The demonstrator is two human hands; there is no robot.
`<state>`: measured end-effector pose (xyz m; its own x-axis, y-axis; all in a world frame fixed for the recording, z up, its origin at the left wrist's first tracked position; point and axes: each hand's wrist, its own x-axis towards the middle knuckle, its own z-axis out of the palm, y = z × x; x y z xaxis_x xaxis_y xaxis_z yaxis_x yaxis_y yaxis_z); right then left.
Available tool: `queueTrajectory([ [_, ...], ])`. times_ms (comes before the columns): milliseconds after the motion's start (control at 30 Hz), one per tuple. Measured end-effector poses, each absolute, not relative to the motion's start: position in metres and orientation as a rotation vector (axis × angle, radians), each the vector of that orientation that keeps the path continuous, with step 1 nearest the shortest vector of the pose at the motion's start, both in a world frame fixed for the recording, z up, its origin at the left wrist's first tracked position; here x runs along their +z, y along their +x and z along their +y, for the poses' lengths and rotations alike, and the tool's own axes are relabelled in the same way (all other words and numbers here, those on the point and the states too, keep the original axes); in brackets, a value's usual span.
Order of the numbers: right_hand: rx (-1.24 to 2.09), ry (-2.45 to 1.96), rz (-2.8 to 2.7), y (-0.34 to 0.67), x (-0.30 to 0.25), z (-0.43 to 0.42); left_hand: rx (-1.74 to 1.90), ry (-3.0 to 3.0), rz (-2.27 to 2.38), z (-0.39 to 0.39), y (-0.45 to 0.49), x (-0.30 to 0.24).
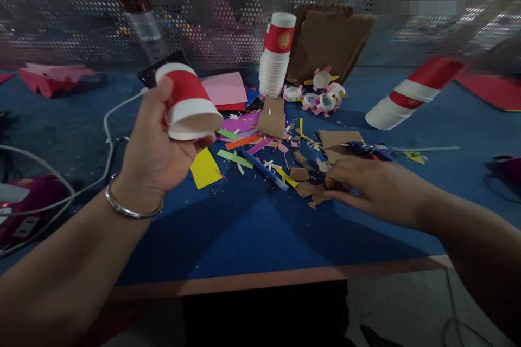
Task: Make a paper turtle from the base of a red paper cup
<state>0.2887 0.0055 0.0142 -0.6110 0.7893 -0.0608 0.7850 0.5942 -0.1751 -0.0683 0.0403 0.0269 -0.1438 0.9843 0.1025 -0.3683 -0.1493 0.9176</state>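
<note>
One red-and-white paper cup (pixel 188 102) lies tilted in the closed left hand (pixel 152 146), mouth pointing right. Well right of the cup, the right hand (pixel 368 187) seems to pinch brown card scraps (pixel 313 192) on the blue worktop (pixel 252 227).

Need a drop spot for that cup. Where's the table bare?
Bare blue table runs between the paper scraps and the near edge, between both arms. Crowded: centre scraps, right hand on brown pieces, cables left. Left hand holds the cup.

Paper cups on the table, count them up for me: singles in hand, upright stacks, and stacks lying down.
Single cup held in left hand: 1
Upright stack of cups: 1
Stack lying on its side: 1
Total: 3 groups
</note>
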Motion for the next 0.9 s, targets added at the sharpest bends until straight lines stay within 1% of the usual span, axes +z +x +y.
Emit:
queueTrajectory([
  [100,0.398,-1.434,-2.769,0.289,0.010,0.003,1.399,0.964,0.986,0.032,-0.057,0.020],
  [333,0.385,-1.450,-2.733,0.280,0.010,0.014,1.200,0.970,0.937,0.024,-0.050,0.010],
  [433,0.305,-1.492,-2.756,0.281,0.008,0.019,1.149,1.017,0.962,0.023,-0.050,0.010],
  [533,0.229,-1.546,-2.703,0.283,0.011,0.022,1.134,1.050,0.979,0.020,-0.048,0.012],
  [733,0.353,-1.556,-2.465,0.282,0.032,0.027,1.257,1.250,0.997,0.015,-0.048,0.011],
  [800,0.414,-1.565,-2.354,0.279,0.036,0.029,1.294,1.367,1.002,0.014,-0.050,0.010],
  [900,0.624,-1.592,-2.099,0.270,0.037,0.029,1.319,1.531,1.009,0.015,-0.051,0.003],
])
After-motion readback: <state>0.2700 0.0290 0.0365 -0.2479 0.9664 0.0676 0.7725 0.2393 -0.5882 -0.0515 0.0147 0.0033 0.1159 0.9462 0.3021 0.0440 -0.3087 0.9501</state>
